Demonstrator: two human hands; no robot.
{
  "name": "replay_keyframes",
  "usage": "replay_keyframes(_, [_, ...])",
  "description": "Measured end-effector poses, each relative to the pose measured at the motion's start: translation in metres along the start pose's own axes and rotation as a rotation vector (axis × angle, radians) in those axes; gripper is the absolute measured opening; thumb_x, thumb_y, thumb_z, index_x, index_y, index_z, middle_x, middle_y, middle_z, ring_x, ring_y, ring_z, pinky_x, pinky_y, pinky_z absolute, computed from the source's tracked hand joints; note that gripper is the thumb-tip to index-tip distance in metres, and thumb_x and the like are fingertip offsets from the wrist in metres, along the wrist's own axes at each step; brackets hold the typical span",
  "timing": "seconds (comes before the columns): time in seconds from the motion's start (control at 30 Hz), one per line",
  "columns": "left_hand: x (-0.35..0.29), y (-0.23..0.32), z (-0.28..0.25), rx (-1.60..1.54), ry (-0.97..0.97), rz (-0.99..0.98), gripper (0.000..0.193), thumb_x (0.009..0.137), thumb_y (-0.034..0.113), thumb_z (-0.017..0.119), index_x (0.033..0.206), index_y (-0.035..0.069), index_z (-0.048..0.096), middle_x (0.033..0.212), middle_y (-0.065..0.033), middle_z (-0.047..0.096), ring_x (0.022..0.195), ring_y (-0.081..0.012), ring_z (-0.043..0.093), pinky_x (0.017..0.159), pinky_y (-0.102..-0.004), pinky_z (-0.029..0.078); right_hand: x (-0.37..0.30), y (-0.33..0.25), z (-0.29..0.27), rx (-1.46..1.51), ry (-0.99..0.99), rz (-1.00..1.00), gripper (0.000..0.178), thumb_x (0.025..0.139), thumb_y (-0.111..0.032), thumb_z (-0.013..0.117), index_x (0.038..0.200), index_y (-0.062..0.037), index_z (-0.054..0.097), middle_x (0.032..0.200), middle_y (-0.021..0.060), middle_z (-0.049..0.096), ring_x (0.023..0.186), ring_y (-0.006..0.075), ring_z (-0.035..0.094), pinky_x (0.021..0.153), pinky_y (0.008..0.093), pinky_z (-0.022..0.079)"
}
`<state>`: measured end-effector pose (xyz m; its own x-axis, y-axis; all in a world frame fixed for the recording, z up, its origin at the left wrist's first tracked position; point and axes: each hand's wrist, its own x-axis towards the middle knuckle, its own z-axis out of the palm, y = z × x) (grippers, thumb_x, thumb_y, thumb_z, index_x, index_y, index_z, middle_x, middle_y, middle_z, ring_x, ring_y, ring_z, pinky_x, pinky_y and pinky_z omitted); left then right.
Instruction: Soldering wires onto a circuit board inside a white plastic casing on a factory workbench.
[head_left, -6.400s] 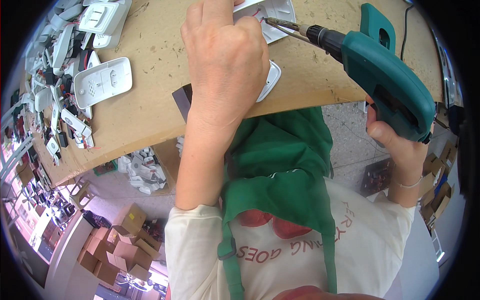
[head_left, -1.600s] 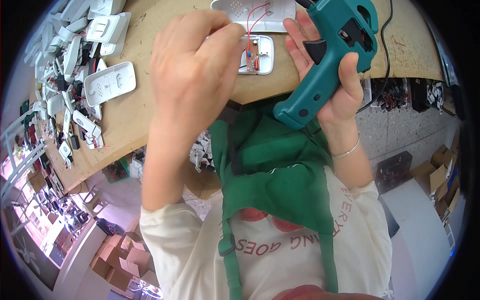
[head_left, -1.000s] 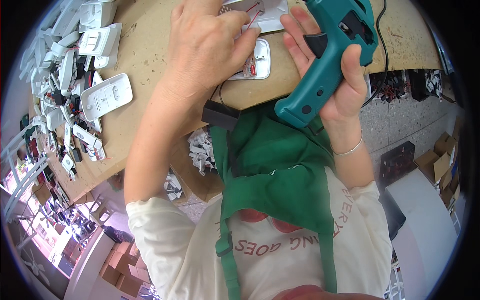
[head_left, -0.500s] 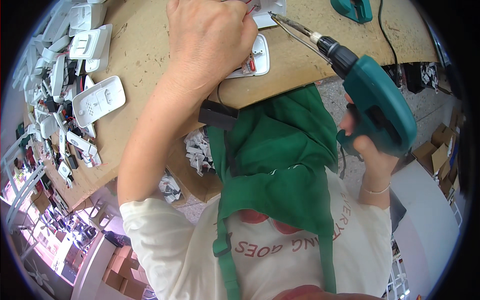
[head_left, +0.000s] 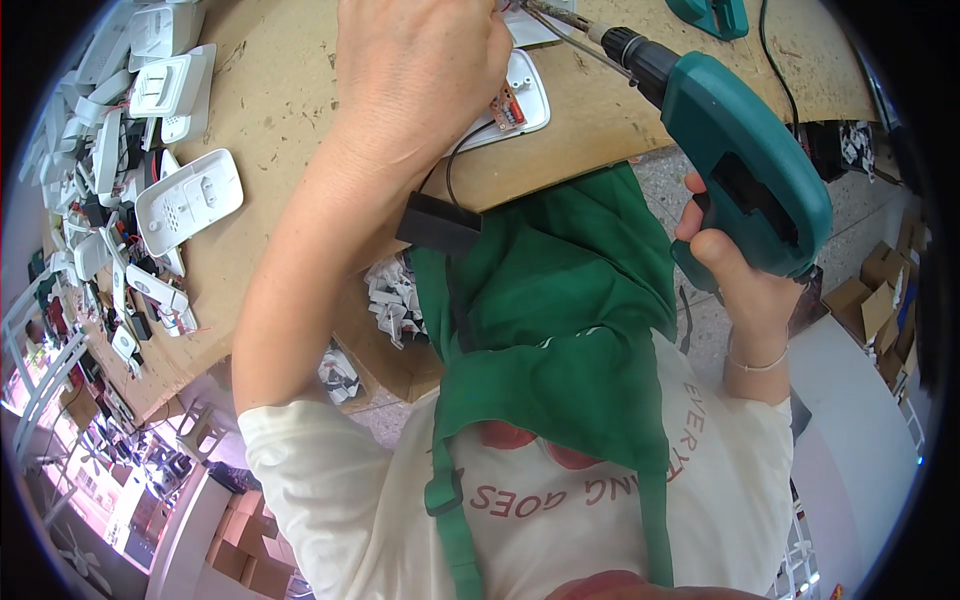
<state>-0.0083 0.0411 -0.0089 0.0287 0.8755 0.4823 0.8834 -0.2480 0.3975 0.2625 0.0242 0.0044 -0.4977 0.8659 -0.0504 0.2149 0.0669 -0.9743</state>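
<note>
Diagonally, the green soldering gun (head_left: pixel 750 150) points its long axis up-left from the right hand (head_left: pixel 735 265) wrapped round its handle, toward a white casing (head_left: pixel 543 30) beside the left hand (head_left: pixel 425 75), whose hidden grip is unclear.

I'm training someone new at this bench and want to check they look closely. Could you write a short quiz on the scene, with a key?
1. Which hand grips the teal tool?
2. True or false: the small circuit board lies on a white cover.
3. Multiple choice. The tool's metal tip points:
a) toward the left hand
b) toward the person's chest
c) toward the picture's right edge

Key:
1. The right hand.
2. True.
3. a
</note>
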Motion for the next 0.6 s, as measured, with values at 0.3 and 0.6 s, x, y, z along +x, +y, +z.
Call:
replay_keyframes(0.3, [-0.0011, -0.0029, 0.0025, 0.019, 0.006, 0.000, 0.005, 0.073, 0.000, 0.063, 0.068, -0.003, 0.062, 0.094, -0.0153, 0.059, 0.086, -0.0344, 0.054, 0.076, -0.0405, 0.044, 0.0063, -0.0018, -0.0024, -0.108, -0.034, -0.032, 0.061, 0.076, -0.009, 0.080, 0.127, 0.0040, 0.050, 0.108, 0.0192, 0.064, 0.078, 0.0200, 0.064, 0.069, 0.0307, 0.053])
replay_keyframes(0.6, [-0.0006, -0.0020, 0.0027, 0.017, 0.006, -0.008, 0.006, 0.072, 0.000, 0.062, 0.067, -0.003, 0.062, 0.092, -0.0147, 0.059, 0.086, -0.0340, 0.054, 0.076, -0.0406, 0.044, 0.0076, -0.0087, -0.0047, -0.191, -0.031, -0.024, 0.059, 0.072, -0.008, 0.083, 0.123, 0.0052, 0.054, 0.104, 0.0190, 0.066, 0.079, 0.0192, 0.065, 0.071, 0.0303, 0.054])
